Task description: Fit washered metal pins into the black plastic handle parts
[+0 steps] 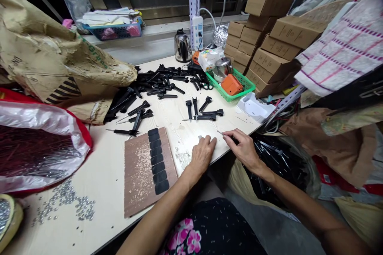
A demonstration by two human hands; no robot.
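Note:
My right hand (243,149) is closed in a pinch on a thin metal rod (220,132) just over the table's front edge. Something dark shows under its fingers. My left hand (202,153) rests on the tabletop beside it, fingers bent down and slightly apart; nothing shows in them, though their undersides are hidden. Beyond the hands lies a small group of black plastic pieces (206,116), some with thin metal rods sticking out. Left of my left hand is a brown board (136,183) bearing a column of black rounded pads (157,159) and pale crumbs.
More black pieces (161,79) are heaped at the back. At left are an open bag of rods (83,127) and scattered metal bits (66,199). A green basket (239,96), a kettle (182,48) and stacked cartons (269,63) stand behind. A sack of black parts (278,159) is at right.

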